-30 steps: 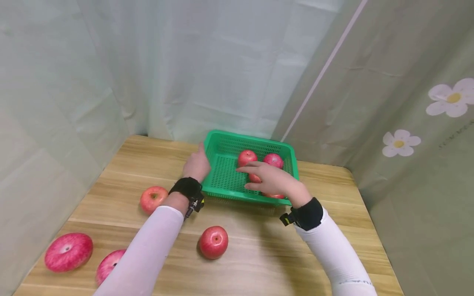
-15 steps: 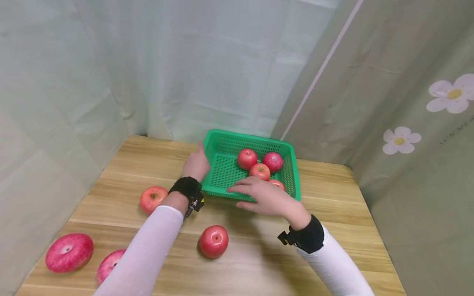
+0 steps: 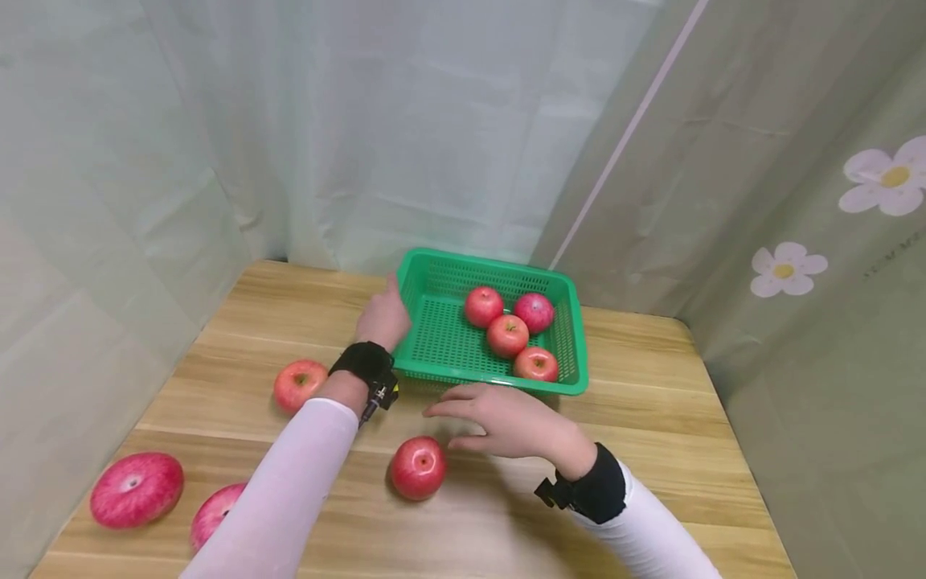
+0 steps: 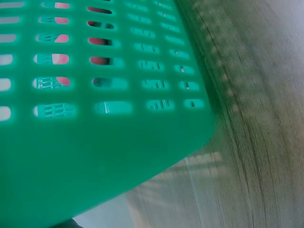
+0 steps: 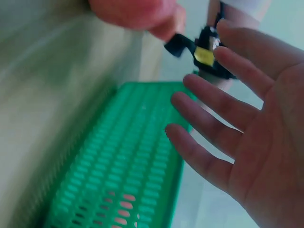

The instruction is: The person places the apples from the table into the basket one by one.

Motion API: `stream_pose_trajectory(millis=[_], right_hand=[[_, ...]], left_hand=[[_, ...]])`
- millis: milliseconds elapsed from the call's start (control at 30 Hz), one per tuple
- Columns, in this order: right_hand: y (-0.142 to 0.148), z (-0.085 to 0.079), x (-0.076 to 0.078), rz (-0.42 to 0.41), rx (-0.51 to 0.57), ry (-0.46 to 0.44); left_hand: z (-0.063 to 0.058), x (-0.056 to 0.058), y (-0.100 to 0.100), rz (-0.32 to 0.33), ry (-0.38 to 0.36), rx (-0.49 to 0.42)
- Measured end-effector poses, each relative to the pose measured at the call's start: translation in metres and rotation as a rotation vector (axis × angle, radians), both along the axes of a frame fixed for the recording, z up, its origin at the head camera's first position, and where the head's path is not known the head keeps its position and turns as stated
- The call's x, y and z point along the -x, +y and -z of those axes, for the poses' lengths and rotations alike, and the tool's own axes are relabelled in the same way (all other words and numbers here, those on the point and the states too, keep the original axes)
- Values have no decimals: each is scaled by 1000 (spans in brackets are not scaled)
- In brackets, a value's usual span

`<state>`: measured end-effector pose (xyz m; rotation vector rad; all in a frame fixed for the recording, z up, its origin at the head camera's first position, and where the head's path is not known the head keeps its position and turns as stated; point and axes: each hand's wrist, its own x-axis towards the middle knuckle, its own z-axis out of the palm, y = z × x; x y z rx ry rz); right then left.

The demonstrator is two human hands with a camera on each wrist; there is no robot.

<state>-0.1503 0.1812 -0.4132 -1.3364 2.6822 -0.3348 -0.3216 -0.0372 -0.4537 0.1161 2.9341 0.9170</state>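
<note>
Head view: your right hand (image 3: 499,420) wide beside a red apple (image 3: 418,468), your left hand (image 3: 383,319) at the green basket (image 3: 437,334)

Nearest you, at the lower left of the frame, a deep-pink apple (image 3: 137,490) lies on the bench (image 3: 463,535), and a second pink apple (image 3: 215,511) shows partly from behind your left sleeve (image 3: 282,490). The red apple sits at lower centre. Your right hand is just to its upper right, in front of the basket; the right wrist view shows its fingers spread apart and the palm bare.

Farther up, left of centre, a lighter red apple (image 3: 297,384) lies near your left wristband (image 3: 362,363). Your left hand is at the basket's left rim; its fingers are mostly hidden, so I cannot tell whether they curl round it.

The basket stands at upper centre of the bench. Toward its right side are four apples: one in the front right corner (image 3: 536,364), one in the middle (image 3: 508,336), a dark pink one (image 3: 534,312) and one farther back (image 3: 484,307).

Behind everything hangs a pale curtain (image 3: 434,121), with two white flowers (image 3: 788,269) at right.
</note>
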Motion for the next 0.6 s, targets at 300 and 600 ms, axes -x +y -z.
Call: stream_pose_trajectory(millis=[300,600], right_hand=[[-24,21,-12,-88,-31,-14],[-41,38,-18,-139,-84,-21]], left_hand=[[0,2,1,5,0,-9],[2,2,-2,19,-2,-10]])
